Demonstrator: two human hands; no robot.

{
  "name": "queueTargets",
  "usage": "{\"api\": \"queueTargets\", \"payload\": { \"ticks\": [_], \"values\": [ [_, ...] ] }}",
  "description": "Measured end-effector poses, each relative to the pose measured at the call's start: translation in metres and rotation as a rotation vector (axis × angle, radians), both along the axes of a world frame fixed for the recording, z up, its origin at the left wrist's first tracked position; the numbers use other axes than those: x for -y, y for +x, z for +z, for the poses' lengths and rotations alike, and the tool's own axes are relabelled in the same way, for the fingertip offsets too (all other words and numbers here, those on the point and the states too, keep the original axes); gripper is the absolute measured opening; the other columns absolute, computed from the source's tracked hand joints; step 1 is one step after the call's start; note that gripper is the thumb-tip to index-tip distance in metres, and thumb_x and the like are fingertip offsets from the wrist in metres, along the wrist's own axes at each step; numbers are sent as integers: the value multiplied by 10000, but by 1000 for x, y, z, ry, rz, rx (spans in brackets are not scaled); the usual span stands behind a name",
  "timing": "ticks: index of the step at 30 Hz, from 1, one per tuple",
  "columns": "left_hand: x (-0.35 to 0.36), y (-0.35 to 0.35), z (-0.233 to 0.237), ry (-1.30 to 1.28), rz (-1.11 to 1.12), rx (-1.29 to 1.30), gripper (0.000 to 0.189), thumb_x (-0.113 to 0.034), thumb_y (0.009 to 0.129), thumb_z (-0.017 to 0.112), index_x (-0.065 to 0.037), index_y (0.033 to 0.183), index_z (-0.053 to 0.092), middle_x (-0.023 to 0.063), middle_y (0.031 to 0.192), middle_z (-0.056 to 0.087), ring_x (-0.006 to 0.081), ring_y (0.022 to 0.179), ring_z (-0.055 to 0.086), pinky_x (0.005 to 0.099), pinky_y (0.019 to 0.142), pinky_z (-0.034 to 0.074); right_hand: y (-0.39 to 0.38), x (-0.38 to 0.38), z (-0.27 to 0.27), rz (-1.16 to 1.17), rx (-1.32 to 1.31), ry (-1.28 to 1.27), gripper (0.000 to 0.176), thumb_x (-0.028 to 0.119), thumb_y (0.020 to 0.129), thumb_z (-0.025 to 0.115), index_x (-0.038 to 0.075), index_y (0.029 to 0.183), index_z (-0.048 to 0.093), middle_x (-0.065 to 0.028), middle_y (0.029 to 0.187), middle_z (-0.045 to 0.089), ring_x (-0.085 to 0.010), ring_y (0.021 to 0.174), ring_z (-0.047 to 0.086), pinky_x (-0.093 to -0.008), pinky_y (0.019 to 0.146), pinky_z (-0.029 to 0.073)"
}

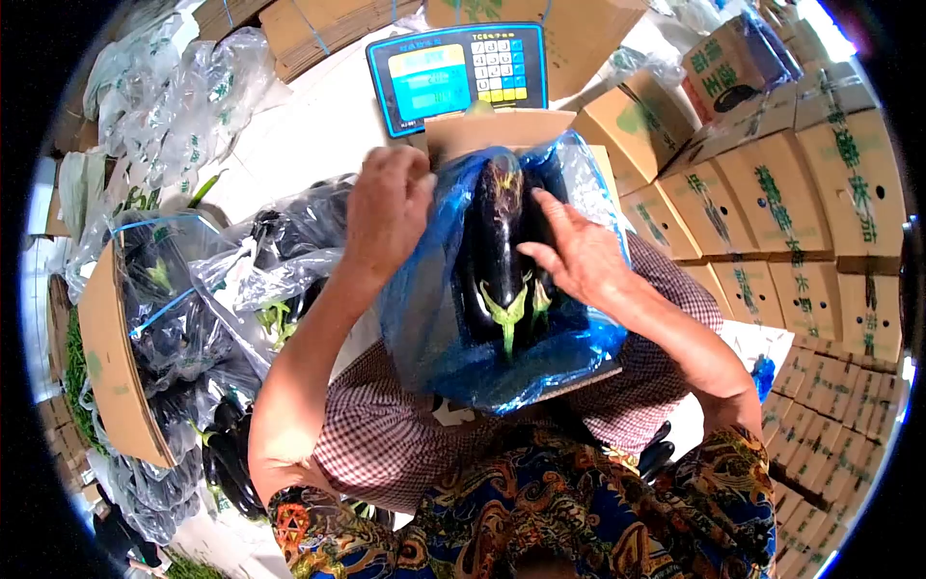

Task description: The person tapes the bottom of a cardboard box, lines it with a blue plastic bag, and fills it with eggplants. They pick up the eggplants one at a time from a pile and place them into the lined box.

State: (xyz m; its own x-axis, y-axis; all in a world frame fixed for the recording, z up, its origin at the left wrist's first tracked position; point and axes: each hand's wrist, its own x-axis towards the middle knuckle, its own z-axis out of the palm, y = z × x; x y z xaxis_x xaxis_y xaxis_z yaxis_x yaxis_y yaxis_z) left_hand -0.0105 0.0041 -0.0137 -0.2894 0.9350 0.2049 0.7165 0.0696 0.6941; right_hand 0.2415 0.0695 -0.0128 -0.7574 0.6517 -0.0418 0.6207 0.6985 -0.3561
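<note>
A cardboard box point(502, 130) lined with a blue plastic bag point(424, 309) stands in front of me, holding dark eggplants point(501, 232) with green stems toward me. My right hand point(577, 246) rests over the eggplants on the right side, its thumb and forefinger apart. Its other fingers are partly hidden. At the box's upper left, my left hand point(391, 203) has its fingers curled by the bag's edge; what they hold, if anything, is hidden. Just behind the box is a scale display point(458, 77) with a keypad.
Stacked cartons point(796, 207) with green print fill the right side. On the left, an open carton point(121, 357) holds eggplants under clear plastic. More eggplants point(227, 463) lie at lower left, and crumpled clear bags point(183, 106) are at upper left.
</note>
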Motion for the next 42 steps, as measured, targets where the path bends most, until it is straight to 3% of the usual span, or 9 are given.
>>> {"api": "queueTargets", "payload": {
  "ticks": [2, 5, 7, 10, 16, 22, 31, 37, 42],
  "values": [
    [-1, -4, 5, 232, 136, -123, 172, -115, 855, 587, -32, 1005, 603, 147, 1045, 591, 273, 905, 616, 365, 783, 495, 8, -14, 9, -23, -31, 34, 558, 327, 872, 610, -3, 1287, 437, -242, 948, 590, -406, 734, 615, -471, 617, 512],
    [4, 3, 21, 376, 55, -201, 189, -86, 857, 565, -59, 1041, 596, 156, 1119, 549, 288, 989, 584, 370, 805, 493, 17, -23, 6, -71, 6, 39, 491, 283, 857, 628, 2, 1236, 494, -218, 958, 594, -408, 746, 614, -464, 624, 515],
    [10, 23, 30, 309, -58, -209, 216, -35, 825, 571, -59, 1039, 590, 140, 1099, 559, 307, 993, 568, 366, 834, 480, 18, -23, 9, -77, 27, -25, 453, 273, 854, 632, 3, 1202, 528, -202, 952, 599, -404, 734, 617, -465, 615, 513],
    [15, 46, 27, 300, -362, -86, 221, -28, 783, 611, -65, 1000, 593, 129, 1015, 565, 304, 914, 580, 370, 782, 498, 15, -21, 19, -78, 52, -74, 422, 258, 849, 638, 2, 1174, 555, -198, 945, 603, -399, 731, 620, -462, 610, 512],
    [19, 75, 17, 253, -585, 17, 263, -51, 721, 592, -41, 983, 577, 120, 968, 544, 294, 877, 574, 392, 763, 484, 12, -19, 23, -57, 56, -92, 410, 253, 844, 644, -10, 1149, 571, -204, 968, 611, -394, 763, 626, -456, 626, 516],
    [21, 74, -1, 147, -593, -31, 189, -69, 753, 631, -39, 930, 573, 122, 929, 559, 294, 834, 584, 380, 737, 501, 14, -17, 20, -39, 62, -67, 413, 251, 838, 648, -10, 1149, 571, -201, 958, 615, -386, 776, 628, -448, 637, 520],
    [24, 77, -21, 56, -627, -128, 220, -23, 732, 586, -29, 951, 562, 143, 990, 540, 322, 908, 546, 395, 813, 478, 19, -13, 15, 5, 33, -34, 377, 205, 831, 640, -4, 1135, 567, -195, 895, 606, -376, 760, 619, -441, 621, 511],
    [20, 67, -34, 39, -554, -219, 390, 26, 725, 537, -25, 1111, 549, 182, 1122, 505, 377, 1036, 504, 432, 942, 424, 26, -9, 15, 68, 122, -49, 311, 147, 810, 632, -1, 1070, 546, -197, 905, 595, -369, 755, 621, -446, 596, 502],
    [28, 75, -30, -47, -544, -130, 406, -21, 679, 611, -33, 1081, 558, 154, 1030, 503, 340, 963, 510, 420, 855, 460, 36, 8, 12, 135, 309, -169, 275, 146, 751, 648, 22, 986, 580, -151, 757, 642, -342, 693, 642, -443, 573, 511]
  ]
}}
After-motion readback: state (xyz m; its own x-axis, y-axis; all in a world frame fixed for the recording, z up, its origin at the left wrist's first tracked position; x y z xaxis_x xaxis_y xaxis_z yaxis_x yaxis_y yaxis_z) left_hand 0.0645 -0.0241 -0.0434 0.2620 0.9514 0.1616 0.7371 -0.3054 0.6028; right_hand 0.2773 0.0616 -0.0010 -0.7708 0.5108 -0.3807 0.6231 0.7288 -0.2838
